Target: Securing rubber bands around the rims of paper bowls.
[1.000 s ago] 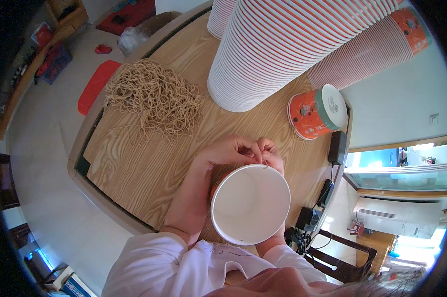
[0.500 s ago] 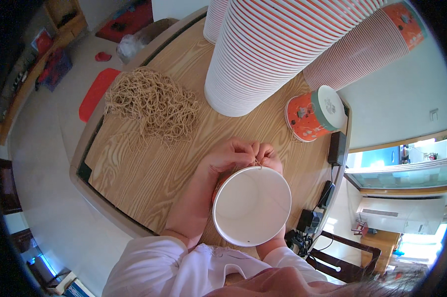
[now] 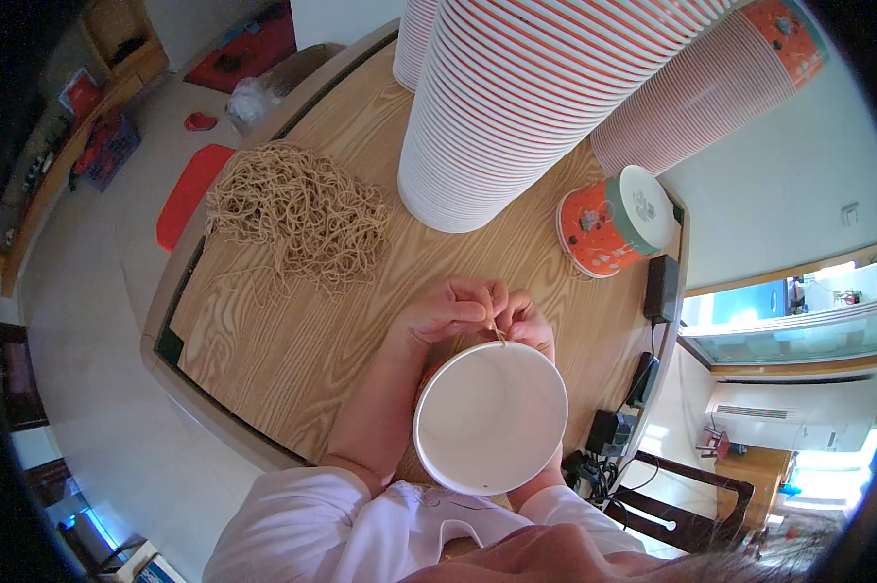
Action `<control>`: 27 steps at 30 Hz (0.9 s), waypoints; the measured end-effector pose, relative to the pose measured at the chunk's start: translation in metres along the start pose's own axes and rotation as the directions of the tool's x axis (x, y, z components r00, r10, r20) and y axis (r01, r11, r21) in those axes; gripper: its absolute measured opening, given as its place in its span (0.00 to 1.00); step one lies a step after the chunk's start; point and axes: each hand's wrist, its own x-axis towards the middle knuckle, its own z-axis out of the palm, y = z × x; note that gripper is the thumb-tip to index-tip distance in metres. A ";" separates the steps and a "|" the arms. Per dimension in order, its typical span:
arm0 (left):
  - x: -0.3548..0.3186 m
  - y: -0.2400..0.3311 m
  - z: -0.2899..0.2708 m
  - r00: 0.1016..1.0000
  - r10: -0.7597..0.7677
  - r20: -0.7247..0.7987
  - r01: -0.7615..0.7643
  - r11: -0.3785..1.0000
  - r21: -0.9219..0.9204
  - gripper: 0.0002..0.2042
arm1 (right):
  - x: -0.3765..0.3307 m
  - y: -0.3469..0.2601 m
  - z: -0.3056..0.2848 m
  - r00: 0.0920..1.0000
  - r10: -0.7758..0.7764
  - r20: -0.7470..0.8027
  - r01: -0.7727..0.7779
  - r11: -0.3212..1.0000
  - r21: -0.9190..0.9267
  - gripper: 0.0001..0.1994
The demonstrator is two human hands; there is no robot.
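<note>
A white-lined paper bucket [image 3: 490, 418] is tipped so that its mouth faces me, close to my chest. Just beyond its far rim, my left hand [image 3: 458, 309] pinches a thin tan cord [image 3: 498, 330] that meets the rim. My right hand [image 3: 528, 321] is closed beside it at the same spot, its fingertips on the cord. The bucket hides part of both hands and my right forearm. To the left on the wood-grain table [image 3: 263, 360] lies a tangled heap of tan cord [image 3: 297, 219].
Tall stacks of nested white buckets [image 3: 487, 126] rise at the back, with another stack [image 3: 696, 97] leaning right. An orange and green bucket [image 3: 603, 228] lies on its side nearby. Black power adapters [image 3: 662, 290] and cables line the right edge. A red stool [image 3: 190, 194] stands beyond the left edge.
The bucket's rim has dropped slightly toward me. My left fingers have lifted a little from the rim, and more of the cord between the hands now shows.
</note>
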 end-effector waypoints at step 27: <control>-0.010 0.024 0.011 0.996 -0.094 -0.005 0.093 0.968 0.234 0.14 | 0.008 0.006 -0.028 0.999 0.041 0.028 -0.042 0.998 0.039 0.12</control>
